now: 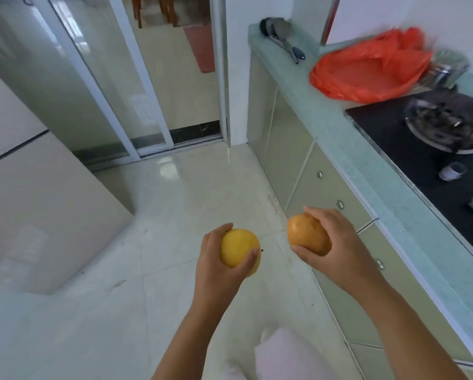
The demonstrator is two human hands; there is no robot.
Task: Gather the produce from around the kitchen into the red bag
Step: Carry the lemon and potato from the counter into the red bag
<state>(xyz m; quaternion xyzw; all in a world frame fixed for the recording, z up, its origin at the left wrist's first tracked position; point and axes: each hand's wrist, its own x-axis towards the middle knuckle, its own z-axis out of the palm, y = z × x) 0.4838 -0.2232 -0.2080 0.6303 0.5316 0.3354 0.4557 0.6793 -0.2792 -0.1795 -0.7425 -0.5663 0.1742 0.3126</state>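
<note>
1. Left hand [218, 259] wrapped round a yellow fruit [239, 250], held over the floor.
2. Right hand [336, 242] curled round an orange fruit [306, 233], beside the cabinets.
3. Red bag [367, 69] lies open on the counter [325, 111], well apart from both.

Bag [367, 69] on counter [347, 149] far right, stove [432, 149] nearer, two held fruits over floor [175, 215]

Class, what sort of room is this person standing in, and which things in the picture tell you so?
Most likely a home kitchen. A black gas hob is set into a pale green counter, cupboard doors run beneath it, and ladles lie at the counter's far end.
</note>
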